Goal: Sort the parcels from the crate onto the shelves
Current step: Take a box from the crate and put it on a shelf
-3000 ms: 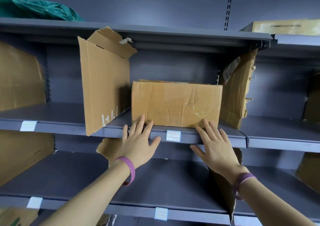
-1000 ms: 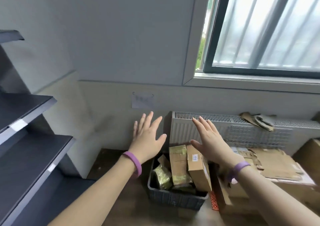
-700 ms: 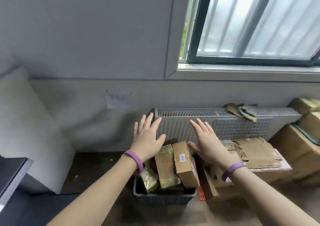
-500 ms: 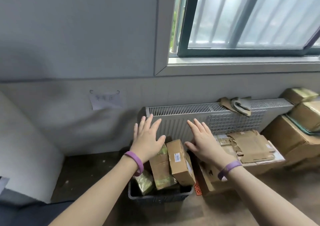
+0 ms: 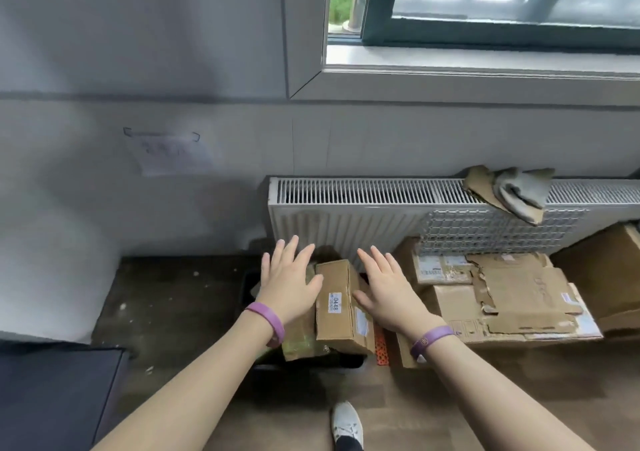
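Observation:
A dark crate (image 5: 250, 286) stands on the floor below the radiator, mostly covered by my hands and its parcels. A brown cardboard parcel (image 5: 337, 315) with a white label reading 0448 sticks up out of it. Beside that one lies a taped, greenish-brown parcel (image 5: 299, 341). My left hand (image 5: 289, 282) hovers with straight, spread fingers over the crate's left side. Over the right side my right hand (image 5: 388, 293) is spread the same way. Neither hand holds anything. The parcel stands between the two hands.
A white radiator (image 5: 346, 208) lines the wall, with a rag (image 5: 512, 191) on top. Flattened cardboard (image 5: 502, 298) and a brown box (image 5: 609, 270) lie to the right. A dark shelf corner (image 5: 52, 391) shows at lower left. My white shoe (image 5: 347, 423) is on the brown floor.
The view swung from the shelf, where both hands pushed a box in, round to the crate. It has tilted down and both open hands have come close over the parcels.

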The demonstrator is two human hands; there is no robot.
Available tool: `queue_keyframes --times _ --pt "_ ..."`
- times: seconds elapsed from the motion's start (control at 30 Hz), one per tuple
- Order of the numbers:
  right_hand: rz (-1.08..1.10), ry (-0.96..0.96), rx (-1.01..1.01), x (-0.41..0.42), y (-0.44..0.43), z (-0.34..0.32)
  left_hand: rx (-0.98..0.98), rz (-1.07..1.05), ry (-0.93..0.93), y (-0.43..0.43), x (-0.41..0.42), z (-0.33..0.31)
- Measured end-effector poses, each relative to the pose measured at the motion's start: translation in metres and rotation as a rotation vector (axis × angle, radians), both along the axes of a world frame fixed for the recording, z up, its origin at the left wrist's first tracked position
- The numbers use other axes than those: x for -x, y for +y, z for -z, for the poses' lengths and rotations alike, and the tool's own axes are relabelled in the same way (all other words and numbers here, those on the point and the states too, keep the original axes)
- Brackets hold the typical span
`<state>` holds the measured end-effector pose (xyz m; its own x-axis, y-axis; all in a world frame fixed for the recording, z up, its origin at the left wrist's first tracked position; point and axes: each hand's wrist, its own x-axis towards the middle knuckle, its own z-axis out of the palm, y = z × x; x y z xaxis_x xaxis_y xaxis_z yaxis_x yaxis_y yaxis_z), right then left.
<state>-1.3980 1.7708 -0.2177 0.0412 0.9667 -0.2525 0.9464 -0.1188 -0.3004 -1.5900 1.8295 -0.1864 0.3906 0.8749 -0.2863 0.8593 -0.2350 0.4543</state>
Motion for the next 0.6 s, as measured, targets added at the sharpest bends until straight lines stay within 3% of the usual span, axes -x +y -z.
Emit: queue_keyframes --times 0.17,0.43,0.6 --pt "-0.119 -0.005 0.085 -0.039 0.019 0.081 0.138 -0.057 0.102 0.012 -0.049 0.08" --pt "-0.079 0.092 0.297 -0.074 0.012 0.221 0.381 -0.184 0.213 0.002 -0.092 0.216" --pt "-0.087 0.105 0.342 -0.083 -0.006 0.275 0.553 -0.346 0.191 -0.019 -0.108 0.282"
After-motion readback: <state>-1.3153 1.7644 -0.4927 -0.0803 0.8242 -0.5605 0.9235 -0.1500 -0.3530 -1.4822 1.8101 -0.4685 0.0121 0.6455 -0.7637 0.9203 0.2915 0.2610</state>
